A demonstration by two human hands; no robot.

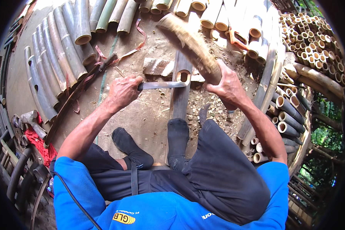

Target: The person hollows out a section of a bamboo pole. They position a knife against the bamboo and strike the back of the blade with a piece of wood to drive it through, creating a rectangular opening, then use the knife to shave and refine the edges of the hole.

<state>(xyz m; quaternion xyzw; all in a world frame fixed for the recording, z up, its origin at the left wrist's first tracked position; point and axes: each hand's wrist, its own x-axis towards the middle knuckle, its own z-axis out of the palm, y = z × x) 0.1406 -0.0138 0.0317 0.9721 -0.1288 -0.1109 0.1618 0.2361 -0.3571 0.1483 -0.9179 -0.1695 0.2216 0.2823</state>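
In my left hand [124, 91] is a knife [163, 85], its fingers wrapped round the handle. The blade points right and its tip end lies over the cut opening in a bamboo pole [178, 101]. My right hand [228, 85] grips a thick wooden club [193, 46] with a worn, pale, splintered face. The club is raised and slants up to the left, above and to the right of the blade, apart from it. My sock-covered foot [178, 134] rests on the near end of the pole. A wood block [157, 66] lies by the pole's far part.
Wood chips [207, 99] litter the ground right of the pole. Bamboo lengths [51, 50] lie in rows at left and far side. Cut bamboo [314, 46] is stacked at right. A long dark strip [74, 97] and a red cloth [41, 143] lie at left.
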